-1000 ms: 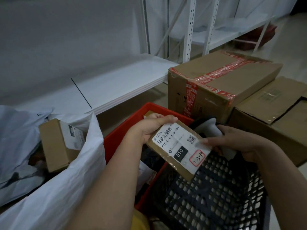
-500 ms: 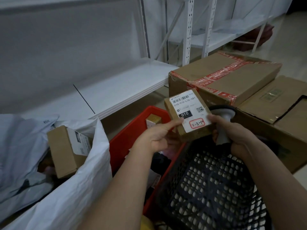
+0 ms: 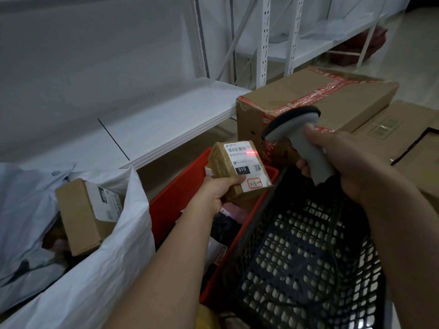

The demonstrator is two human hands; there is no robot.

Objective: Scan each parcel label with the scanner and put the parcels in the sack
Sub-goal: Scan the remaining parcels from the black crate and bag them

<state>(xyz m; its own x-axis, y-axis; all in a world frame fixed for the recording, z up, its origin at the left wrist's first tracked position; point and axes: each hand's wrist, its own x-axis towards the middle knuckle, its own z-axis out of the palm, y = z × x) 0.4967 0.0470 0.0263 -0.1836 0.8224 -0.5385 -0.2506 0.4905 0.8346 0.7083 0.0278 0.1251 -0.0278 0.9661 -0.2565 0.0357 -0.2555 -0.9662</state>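
While the left hand grips a small cardboard parcel from below, thumb laid across the bottom edge of its white label, the right hand is wrapped round the grey handle of a handheld barcode scanner. The scanner's dark-rimmed head points down and left at the parcel, and a short red line of light falls on the label just under the barcode — beside the printed digits "010-010". Lower on the label sit a black patch reading "010", a small QR code and a red-bordered box with handwriting.

The parcel is held above the far end of a red plastic crate, which holds more items too dim to name. Just right of it stands a black perforated crate. To the left, a white sack lies open with a labelled cardboard box already inside. Behind the scanner rests a large carton sealed with red printed tape; white metal shelving runs along the wall.
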